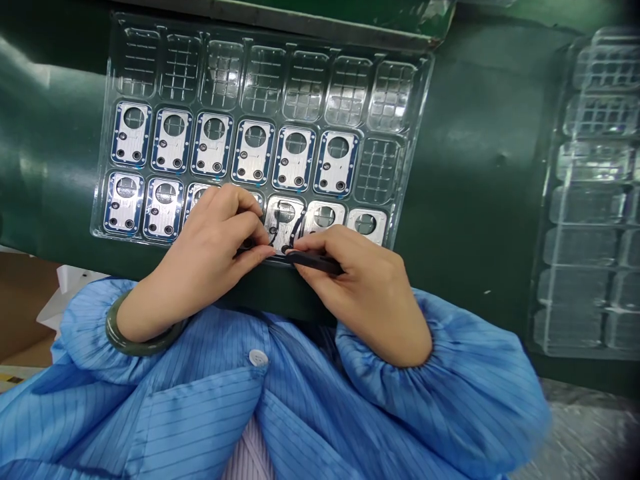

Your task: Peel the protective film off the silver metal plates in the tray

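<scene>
My left hand (220, 233) is closed in a pinch at the front edge of the clear tray, its thumb and fingertips by one end of a thin black strip (299, 223). The strip curls loosely over a silver metal plate (284, 215) in the front row. In my right hand (360, 273) is a slim black hand tool (315, 262), its tip pointing left and almost meeting my left fingertips. What lies between the left fingers is partly hidden. Both hands cover parts of the front-row plates.
The clear compartment tray (423, 93) holds more plates; several, such as this blue-edged plate (295, 159), have blue borders. Two bare silver plates, including this one (367, 225), sit at front right. Another clear tray (580, 267) stands right. A green ledge (325, 17) runs behind.
</scene>
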The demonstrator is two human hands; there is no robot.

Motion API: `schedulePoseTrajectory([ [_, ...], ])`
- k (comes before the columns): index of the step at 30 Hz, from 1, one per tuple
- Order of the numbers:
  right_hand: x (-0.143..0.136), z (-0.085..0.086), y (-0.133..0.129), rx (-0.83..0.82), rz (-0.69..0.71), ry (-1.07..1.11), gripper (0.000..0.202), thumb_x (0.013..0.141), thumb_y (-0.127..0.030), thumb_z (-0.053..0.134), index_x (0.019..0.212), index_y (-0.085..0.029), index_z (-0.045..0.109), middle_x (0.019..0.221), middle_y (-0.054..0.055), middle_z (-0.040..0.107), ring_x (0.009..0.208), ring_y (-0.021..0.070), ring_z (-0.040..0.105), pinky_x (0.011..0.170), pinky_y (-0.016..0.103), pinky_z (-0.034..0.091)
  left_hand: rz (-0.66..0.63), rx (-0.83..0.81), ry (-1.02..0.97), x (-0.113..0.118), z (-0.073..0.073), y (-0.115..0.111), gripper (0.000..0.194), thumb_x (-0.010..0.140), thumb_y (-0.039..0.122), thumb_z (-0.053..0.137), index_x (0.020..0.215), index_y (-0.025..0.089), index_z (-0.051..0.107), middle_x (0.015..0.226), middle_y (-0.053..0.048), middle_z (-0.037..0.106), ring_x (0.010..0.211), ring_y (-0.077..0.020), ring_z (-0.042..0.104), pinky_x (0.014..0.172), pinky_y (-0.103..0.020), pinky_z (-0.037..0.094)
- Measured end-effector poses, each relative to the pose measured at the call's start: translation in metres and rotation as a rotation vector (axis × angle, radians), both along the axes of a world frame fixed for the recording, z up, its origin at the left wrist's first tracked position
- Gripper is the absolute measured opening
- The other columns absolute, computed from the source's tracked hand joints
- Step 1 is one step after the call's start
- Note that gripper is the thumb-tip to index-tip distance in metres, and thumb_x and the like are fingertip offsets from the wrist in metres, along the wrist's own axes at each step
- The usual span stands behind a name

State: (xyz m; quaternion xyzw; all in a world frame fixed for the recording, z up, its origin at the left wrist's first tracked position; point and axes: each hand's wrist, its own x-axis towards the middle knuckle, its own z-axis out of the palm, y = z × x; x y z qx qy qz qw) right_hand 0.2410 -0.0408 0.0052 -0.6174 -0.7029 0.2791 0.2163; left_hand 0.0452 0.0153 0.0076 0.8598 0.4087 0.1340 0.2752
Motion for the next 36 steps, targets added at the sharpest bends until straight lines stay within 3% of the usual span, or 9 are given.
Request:
schedulePoseTrajectory([
  [9,0.001,0.008,0.009,-0.192,0.015,-0.093,0.006,0.082,-0.016,0.065,0.084,-0.022,0.064,0.081,-0.003,0.069,0.069,0.0144,0.064,0.056,0.025,0.041,-0.118,-0.014,0.140,0.004,0.008,0.013,0.005,0.087,0.018,0.057,0.085,0.018,0.061,0.092,-0.005,0.052,0.086,-0.0210,0.046,0.077,-0.038,0.039],
  [19,0.000,0.005,0.009,-0.127,0.028,-0.098,0.007,0.079,-0.014,0.063,0.079,-0.020,0.062,0.076,-0.003,0.068,0.065,0.0132,0.061,0.054,0.024,0.038,-0.162,0.011,0.205,0.004,0.008,0.014,0.008,0.090,0.019,0.051,0.086,0.017,0.058,0.093,-0.006,0.053,0.085,-0.0215,0.043,0.075,-0.037,0.035],
  [27,0.001,-0.007,-0.004,0.071,-0.089,0.303,0.004,0.086,-0.020,0.062,0.088,-0.021,0.058,0.077,-0.003,0.067,0.066,0.0106,0.065,0.061,0.022,0.049,-0.072,-0.027,-0.118,-0.004,0.003,0.007,0.007,0.091,0.021,0.058,0.085,0.020,0.054,0.088,-0.002,0.056,0.088,-0.0166,0.052,0.078,-0.033,0.041],
  [32,-0.001,-0.008,-0.007,0.234,-0.133,0.371,0.010,0.086,-0.016,0.064,0.086,-0.023,0.057,0.077,-0.005,0.067,0.060,0.0076,0.062,0.054,0.019,0.048,-0.013,0.010,-0.339,0.001,0.001,0.000,0.007,0.089,0.018,0.060,0.086,0.021,0.054,0.087,-0.002,0.058,0.087,-0.0146,0.055,0.075,-0.030,0.046],
  [34,-0.002,-0.008,-0.008,0.304,-0.185,0.370,0.011,0.084,-0.015,0.065,0.085,-0.024,0.058,0.073,-0.006,0.066,0.056,0.0074,0.059,0.053,0.020,0.049,0.010,0.064,-0.380,0.004,-0.004,-0.003,0.007,0.089,0.017,0.060,0.093,0.021,0.056,0.089,-0.003,0.059,0.086,-0.0145,0.056,0.074,-0.029,0.047],
  [36,-0.002,-0.009,-0.008,0.373,-0.249,0.362,0.013,0.083,-0.013,0.066,0.084,-0.024,0.058,0.070,-0.006,0.065,0.053,0.0079,0.057,0.051,0.021,0.048,0.032,0.115,-0.444,0.007,-0.012,-0.005,0.019,0.088,0.017,0.061,0.105,0.022,0.056,0.091,-0.003,0.060,0.085,-0.0141,0.058,0.071,-0.028,0.049],
])
